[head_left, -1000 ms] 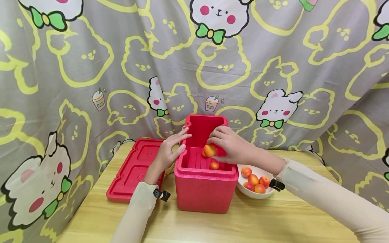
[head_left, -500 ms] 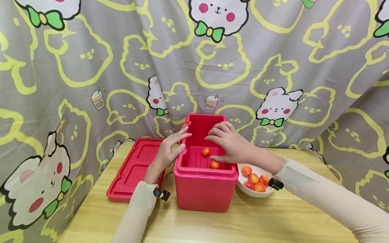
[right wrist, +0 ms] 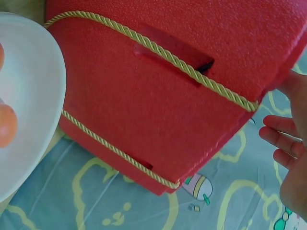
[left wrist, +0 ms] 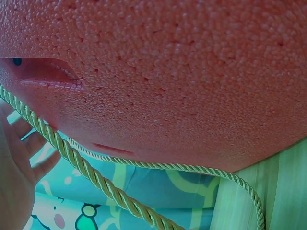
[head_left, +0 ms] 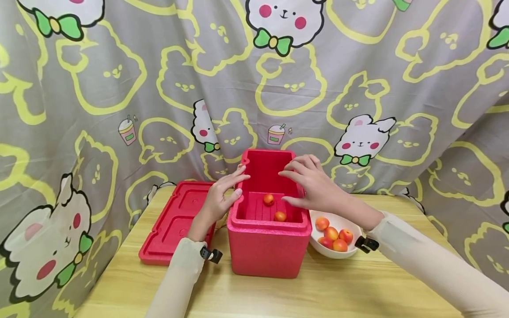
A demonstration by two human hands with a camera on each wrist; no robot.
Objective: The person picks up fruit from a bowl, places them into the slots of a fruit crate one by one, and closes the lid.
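Note:
A red foam box (head_left: 268, 254) stands without its lid in the middle of the wooden table. Two small orange-red fruits like apricots lie on its floor, one farther back (head_left: 268, 199) and one near the front wall (head_left: 280, 216). My left hand (head_left: 220, 194) touches the box's left rim with extended fingers. Over the right rim, my right hand (head_left: 312, 185) is spread with nothing between thumb and fingers. The right wrist view shows that hand (right wrist: 292, 143) beside the box's top edge. Behind the right forearm, a white bowl (head_left: 336, 255) holds several similar fruits.
The red lid (head_left: 175, 229) lies on the table (head_left: 254, 298) left of the box. A twisted gold cord (left wrist: 96, 177) hangs along the box's left side, and another gold cord (right wrist: 177, 62) runs along its right. A patterned curtain (head_left: 222, 88) hangs behind.
My right hand has let go of a fruit, which now rests on the box floor. It then drew back up and right towards the right rim. The left hand stays put.

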